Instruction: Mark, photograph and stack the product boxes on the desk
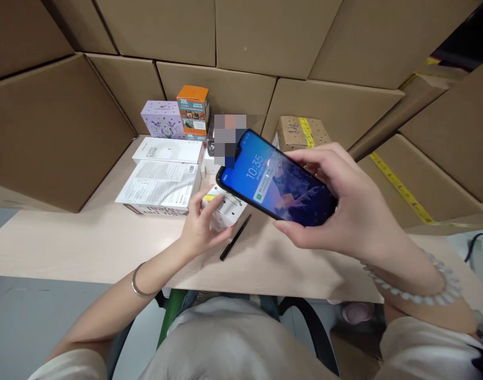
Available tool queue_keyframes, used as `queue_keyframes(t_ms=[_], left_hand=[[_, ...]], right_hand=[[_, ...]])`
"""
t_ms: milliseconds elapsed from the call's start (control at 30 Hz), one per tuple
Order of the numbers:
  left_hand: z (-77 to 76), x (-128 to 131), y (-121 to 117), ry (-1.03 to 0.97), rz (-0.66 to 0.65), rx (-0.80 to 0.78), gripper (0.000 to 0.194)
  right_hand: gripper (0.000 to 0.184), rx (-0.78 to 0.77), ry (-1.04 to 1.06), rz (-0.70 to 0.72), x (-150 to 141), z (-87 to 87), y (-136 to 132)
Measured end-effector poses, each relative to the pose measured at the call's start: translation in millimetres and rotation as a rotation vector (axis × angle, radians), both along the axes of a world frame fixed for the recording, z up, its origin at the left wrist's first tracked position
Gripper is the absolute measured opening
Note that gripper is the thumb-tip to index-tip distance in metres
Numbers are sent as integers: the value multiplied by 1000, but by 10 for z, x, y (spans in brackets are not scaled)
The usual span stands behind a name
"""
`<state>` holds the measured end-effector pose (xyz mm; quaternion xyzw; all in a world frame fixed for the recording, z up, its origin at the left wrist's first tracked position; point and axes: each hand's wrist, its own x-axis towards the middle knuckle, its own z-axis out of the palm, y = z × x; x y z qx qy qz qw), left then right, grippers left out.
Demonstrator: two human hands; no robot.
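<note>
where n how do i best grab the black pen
Probably pinch across the middle, from above and the right: the black pen lies flat and slantwise, with the left hand close on its other side.

"10:35" shows on the lit phone (279,179); "308" marks the orange box (193,113), "POWER BANK" a white carton (168,151) and "Super Meal" the side of the box (158,184) in front.

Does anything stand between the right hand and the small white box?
Yes, the smartphone, held in the right hand: its left end overlaps the small white box in this view. The black pen lies on the table.
</note>
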<state>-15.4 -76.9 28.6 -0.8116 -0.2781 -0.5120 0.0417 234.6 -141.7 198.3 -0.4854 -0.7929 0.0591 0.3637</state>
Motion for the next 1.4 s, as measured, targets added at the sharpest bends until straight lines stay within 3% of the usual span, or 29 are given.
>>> queue_keyframes(t_ms=[200,367,500,700,900,1033,1133,1267,1400], left_hand=[[62,-23,-20,46,3,-51,82],[108,-38,-54,118,60,-226,82],[170,-16,-45,131,37,-296,75],[279,114,-90,126,39,-231,71],[308,328,-75,239,106,75,70],[335,469,4,268,58,246,64],[397,571,6,341,63,311,59],[546,754,15,431,28,437,47],[705,986,197,499,-81,515,38]], right_hand=[[64,-140,76,-128,148,-265,-88],[62,-279,127,-316,396,-752,-186],[66,-429,54,-477,498,-1157,-199],[65,-486,-204,-500,430,-1487,-109],[65,-488,-258,-429,382,-1678,4],[59,-436,-207,-365,404,-1700,8],[52,-444,124,-302,412,-1587,-16],[66,-618,787,-173,416,-1247,-46],[84,-652,969,-188,495,-869,37]])
